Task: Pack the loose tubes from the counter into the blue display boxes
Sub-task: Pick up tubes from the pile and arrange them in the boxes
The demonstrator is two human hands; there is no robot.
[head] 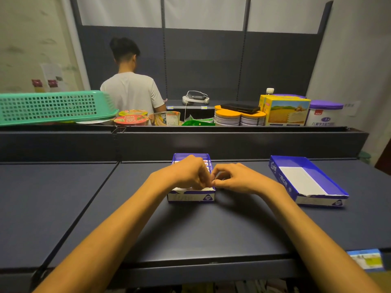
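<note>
Both your hands, left [188, 173] and right [234, 178], work with curled fingers over the nearly full blue box [191, 194] on the worktop [190, 229]; what each grip pinches cannot be told. Next probably: fill the empty box [306, 180].

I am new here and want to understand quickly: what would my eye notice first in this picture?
First, the two hands, left hand and right hand, meeting over the filled box at the counter's centre. To its right lies an empty box. Behind, at the left, a green basket stands out.

bare counter [201, 229] ahead, empty box [306, 182] right
</note>
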